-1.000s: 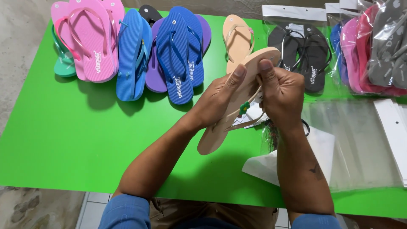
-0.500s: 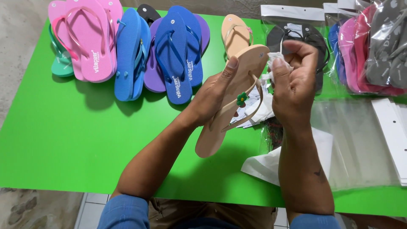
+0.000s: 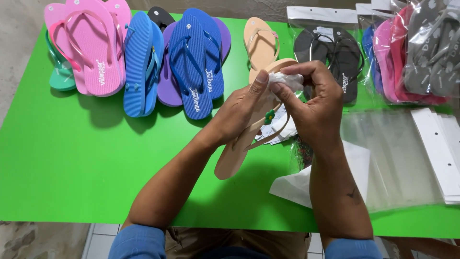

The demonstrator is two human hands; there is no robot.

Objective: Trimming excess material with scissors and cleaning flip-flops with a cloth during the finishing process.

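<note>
My left hand (image 3: 239, 112) grips a beige flip-flop (image 3: 235, 153) around its middle and holds it tilted above the green table (image 3: 72, 158), heel toward me. Its thin strap carries a small green flower (image 3: 270, 115). My right hand (image 3: 314, 103) pinches a crumpled white wad of paper (image 3: 286, 80) at the flip-flop's toe end. A second beige flip-flop (image 3: 261, 41) lies flat on the table beyond my hands.
Pink, blue and purple flip-flops (image 3: 191, 57) lie in a row at the back left. Black flip-flops in a clear bag (image 3: 335, 48) and several bagged pairs (image 3: 412, 52) sit at the back right. Clear empty bags (image 3: 393, 158), white card headers (image 3: 438, 148) and white paper (image 3: 297, 184) lie at right.
My right hand has pulled a white paper wad up to the flip-flop's toe end. The flip-flop has tilted slightly and shifted a little toward the far side.
</note>
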